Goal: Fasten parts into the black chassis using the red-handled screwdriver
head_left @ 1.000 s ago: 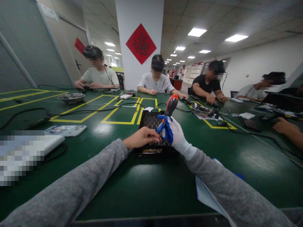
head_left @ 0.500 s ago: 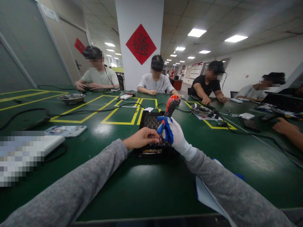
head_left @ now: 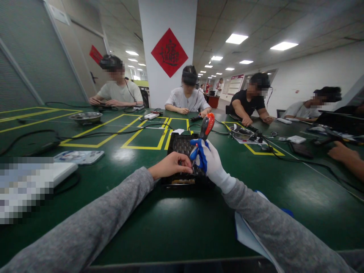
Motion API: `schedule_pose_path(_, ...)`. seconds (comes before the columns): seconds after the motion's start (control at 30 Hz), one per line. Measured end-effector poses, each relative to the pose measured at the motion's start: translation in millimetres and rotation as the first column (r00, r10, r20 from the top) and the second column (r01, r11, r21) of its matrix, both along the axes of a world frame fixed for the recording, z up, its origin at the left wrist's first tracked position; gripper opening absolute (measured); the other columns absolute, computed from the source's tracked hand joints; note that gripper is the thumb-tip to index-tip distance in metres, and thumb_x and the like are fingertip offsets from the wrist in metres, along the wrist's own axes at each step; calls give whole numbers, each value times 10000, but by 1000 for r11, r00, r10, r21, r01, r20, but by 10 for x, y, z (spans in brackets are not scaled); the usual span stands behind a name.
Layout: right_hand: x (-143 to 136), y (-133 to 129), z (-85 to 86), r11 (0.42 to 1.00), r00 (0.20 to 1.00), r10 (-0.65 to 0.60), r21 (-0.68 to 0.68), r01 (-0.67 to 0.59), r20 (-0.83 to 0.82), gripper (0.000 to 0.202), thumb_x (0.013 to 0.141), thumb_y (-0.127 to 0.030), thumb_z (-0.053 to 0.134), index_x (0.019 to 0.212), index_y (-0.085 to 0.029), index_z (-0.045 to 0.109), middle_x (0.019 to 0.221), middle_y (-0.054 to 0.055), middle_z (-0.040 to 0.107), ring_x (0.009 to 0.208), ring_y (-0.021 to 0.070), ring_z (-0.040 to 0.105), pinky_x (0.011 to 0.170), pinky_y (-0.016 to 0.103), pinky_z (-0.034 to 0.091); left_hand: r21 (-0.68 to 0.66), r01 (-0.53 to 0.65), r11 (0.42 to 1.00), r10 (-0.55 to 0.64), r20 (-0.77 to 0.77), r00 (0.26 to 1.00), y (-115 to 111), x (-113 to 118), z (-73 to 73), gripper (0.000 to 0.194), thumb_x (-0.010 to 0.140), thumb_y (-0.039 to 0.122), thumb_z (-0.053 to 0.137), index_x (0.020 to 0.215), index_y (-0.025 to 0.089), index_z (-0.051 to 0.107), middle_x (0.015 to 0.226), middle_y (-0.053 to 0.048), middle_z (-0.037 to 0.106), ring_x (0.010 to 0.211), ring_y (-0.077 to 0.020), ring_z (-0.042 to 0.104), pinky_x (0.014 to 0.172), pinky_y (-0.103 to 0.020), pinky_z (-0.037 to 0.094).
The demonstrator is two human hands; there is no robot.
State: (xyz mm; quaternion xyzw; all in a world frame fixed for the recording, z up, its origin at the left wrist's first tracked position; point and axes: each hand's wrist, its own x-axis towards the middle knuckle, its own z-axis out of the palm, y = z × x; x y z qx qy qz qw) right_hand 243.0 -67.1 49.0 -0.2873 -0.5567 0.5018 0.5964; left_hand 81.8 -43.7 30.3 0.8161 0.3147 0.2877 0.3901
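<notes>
A black open case [head_left: 179,146] lies on the green table in front of me, with many small compartments inside and a yellowish item [head_left: 183,182] in its near section. My bare left hand [head_left: 172,165] is over the case's left part, fingers closed at the tool's lower end; what they pinch, if anything, is too small to tell. In a white and blue glove, my right hand [head_left: 209,161] grips a screwdriver [head_left: 207,127] with a red and black handle. The screwdriver leans, its handle up and its lower end down in the case beside my left fingertips.
Left lie a phone [head_left: 79,157], a white device [head_left: 64,172] and a metal bowl [head_left: 86,118]. Right are another bowl [head_left: 241,132], cables and a black phone [head_left: 301,149]. A glove [head_left: 253,235] lies under my right forearm. Several people sit around the table.
The screwdriver's handle has tilted slightly to the right and turned, showing more red. My right fingers have shifted a little around it. My left hand has barely moved.
</notes>
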Motion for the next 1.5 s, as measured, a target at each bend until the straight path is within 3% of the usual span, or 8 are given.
schedule_pose_path(0.33, 34, 73, -20, 998, 998, 38, -44, -40, -43, 389, 780, -509, 528, 962, -166, 556, 550, -40, 566, 376, 57, 443, 367, 173, 345, 51, 144, 988, -143, -18, 990, -16, -39, 21, 285, 799, 362, 571, 864, 102, 667, 846, -70, 680, 775, -146, 599, 746, -244, 454)
schedule_pose_path(0.57, 8, 22, -1, 998, 998, 56, -13, -56, -28, 369, 791, -494, 530, 968, -170, 542, 545, -44, 564, 379, 49, 426, 370, 164, 330, 25, 59, 998, -58, -18, 998, -32, -4, 36, 277, 720, 383, 655, 772, 111, 632, 720, -14, 630, 665, -110, 548, 659, -222, 430)
schedule_pose_path(0.93, 18, 47, -14, 995, 995, 86, -41, -88, -48, 359, 797, -478, 526, 973, -164, 533, 546, -43, 569, 360, 59, 451, 350, 169, 348, 50, 176, 983, -175, -13, 984, -31, -26, 54, 246, 804, 323, 568, 848, 99, 659, 842, -61, 670, 790, -140, 592, 763, -238, 443)
schedule_pose_path(1.2, 10, 23, -14, 997, 996, 73, -5, -74, -47, 314, 803, -460, 535, 927, -171, 537, 527, -56, 544, 372, 47, 429, 357, 156, 325, 18, 47, 999, -47, -33, 998, -49, 8, 54, 290, 722, 389, 652, 793, 109, 627, 665, 11, 583, 613, -92, 507, 608, -204, 405)
schedule_pose_path(1.5, 10, 21, 4, 999, 998, 35, -40, -37, -51, 361, 791, -483, 534, 957, -162, 539, 535, -50, 558, 359, 50, 444, 346, 156, 347, 55, 137, 989, -136, -11, 991, -10, -33, 16, 263, 797, 339, 579, 851, 95, 662, 828, -62, 668, 771, -137, 588, 749, -238, 449)
